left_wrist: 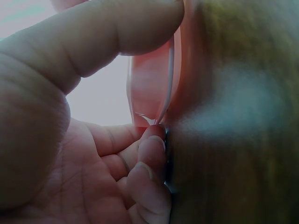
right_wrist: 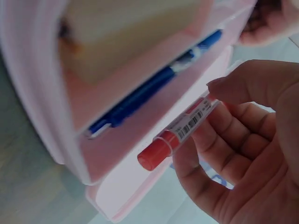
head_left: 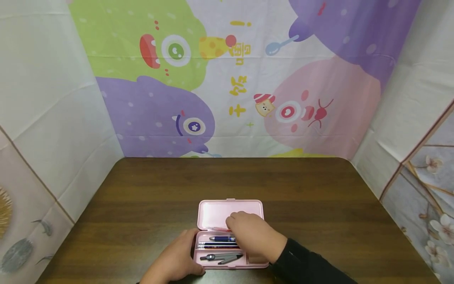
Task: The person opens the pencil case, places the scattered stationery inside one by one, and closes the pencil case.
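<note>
An open pink pencil case [head_left: 216, 213] lies on the table with its lid folded back. My left hand [head_left: 179, 254] grips the case's left side, thumb by the front corner; the left wrist view shows thumb and fingers [left_wrist: 152, 154] at the pink edge. Over the case's right part, my right hand [head_left: 257, 236] pinches a clear pen with a red end [right_wrist: 156, 154] and a barcode label. Inside the case are a blue pen [head_left: 222, 239], pencils [head_left: 220, 245] and a grey drawing compass [head_left: 213, 257]. A blurred beige block [right_wrist: 135, 42] sits in a compartment, mostly covered in the head view.
The brown wooden table [head_left: 149, 197] extends around the case. Behind it hangs a cartoon-printed cloth [head_left: 241, 138], with pale cloth panels [head_left: 53, 118] at the sides.
</note>
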A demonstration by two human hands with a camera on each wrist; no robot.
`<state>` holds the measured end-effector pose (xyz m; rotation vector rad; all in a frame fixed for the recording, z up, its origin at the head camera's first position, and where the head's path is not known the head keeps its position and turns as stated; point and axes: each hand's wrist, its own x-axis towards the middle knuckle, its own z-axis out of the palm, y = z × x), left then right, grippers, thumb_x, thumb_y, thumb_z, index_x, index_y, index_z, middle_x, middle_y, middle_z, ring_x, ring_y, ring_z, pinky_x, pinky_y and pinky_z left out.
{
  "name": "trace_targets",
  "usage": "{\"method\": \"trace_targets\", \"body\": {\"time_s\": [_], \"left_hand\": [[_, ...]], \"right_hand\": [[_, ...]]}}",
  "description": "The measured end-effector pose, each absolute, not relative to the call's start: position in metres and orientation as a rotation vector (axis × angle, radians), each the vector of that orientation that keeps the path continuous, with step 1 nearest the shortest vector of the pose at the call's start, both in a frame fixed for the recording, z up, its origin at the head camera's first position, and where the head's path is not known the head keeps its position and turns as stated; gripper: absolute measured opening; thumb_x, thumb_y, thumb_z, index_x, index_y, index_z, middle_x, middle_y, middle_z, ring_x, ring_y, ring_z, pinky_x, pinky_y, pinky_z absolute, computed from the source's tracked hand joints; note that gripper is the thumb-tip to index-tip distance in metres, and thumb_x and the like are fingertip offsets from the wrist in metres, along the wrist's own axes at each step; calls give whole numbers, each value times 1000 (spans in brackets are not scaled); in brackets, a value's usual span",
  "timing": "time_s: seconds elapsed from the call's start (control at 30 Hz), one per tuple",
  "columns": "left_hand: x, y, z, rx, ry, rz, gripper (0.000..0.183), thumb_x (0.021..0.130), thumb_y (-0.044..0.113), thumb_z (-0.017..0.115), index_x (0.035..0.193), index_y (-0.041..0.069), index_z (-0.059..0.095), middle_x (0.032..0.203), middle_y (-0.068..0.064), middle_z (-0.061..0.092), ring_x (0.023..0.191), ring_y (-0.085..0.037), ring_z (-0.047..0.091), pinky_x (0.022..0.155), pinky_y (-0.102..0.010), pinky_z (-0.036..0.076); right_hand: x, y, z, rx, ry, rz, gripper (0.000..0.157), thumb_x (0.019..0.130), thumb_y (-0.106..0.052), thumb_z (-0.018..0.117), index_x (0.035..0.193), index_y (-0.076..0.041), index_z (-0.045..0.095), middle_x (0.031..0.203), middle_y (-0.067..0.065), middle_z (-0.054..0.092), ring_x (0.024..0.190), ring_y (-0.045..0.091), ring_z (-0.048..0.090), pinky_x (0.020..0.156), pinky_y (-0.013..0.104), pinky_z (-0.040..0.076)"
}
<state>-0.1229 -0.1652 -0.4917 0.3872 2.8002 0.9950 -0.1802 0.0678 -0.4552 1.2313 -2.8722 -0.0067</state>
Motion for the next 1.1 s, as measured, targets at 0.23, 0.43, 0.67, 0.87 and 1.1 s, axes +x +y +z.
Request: {"method": "trace_targets", "body": {"time_s": [0.23, 0.43, 0.67, 0.87, 1.1], "left_hand": [[-123, -165, -492, 383, 2795, 1000, 87, 46, 28, 90, 124, 10, 54, 103, -3, 55, 87, -18, 54, 76, -43, 47], [-123, -165, -492, 376, 2792, 994, 88, 47, 29, 90, 125, 10, 53, 103, -3, 55, 86, -18, 54, 75, -43, 47], [-123, -165, -489, 363, 2782, 983, 90, 47, 29, 90, 126, 8, 53, 105, -4, 55, 87, -19, 54, 76, -44, 47], [-124, -165, -490, 364, 2785, 972, 92, 46, 31, 91, 127, 7, 52, 106, -4, 56, 89, -19, 54, 77, -44, 47], [-124, -165, -490, 369, 2774, 992, 92, 46, 30, 91, 127, 7, 53, 105, -4, 56, 89, -19, 54, 78, -44, 47]], "right_hand": [[-184, 61, -462, 1272, -2802, -161, 7, 93, -14, 61, 99, -15, 64, 87, -4, 60, 81, 12, 57, 64, 33, 53], [-182, 57, -462, 1300, -2807, -189, 16, 85, -18, 71, 100, -16, 64, 87, -4, 59, 81, 12, 56, 65, 33, 52], [-180, 56, -463, 1282, -2838, -196, 19, 85, -22, 73, 102, -17, 66, 87, -4, 60, 80, 12, 56, 65, 33, 53], [-177, 54, -465, 1232, -2871, -190, 10, 90, -16, 68, 99, -18, 68, 84, -4, 60, 78, 12, 56, 65, 34, 53], [-176, 57, -468, 1186, -2927, -107, 9, 87, -13, 69, 95, -17, 67, 81, -5, 59, 76, 11, 56, 68, 33, 53]]}}
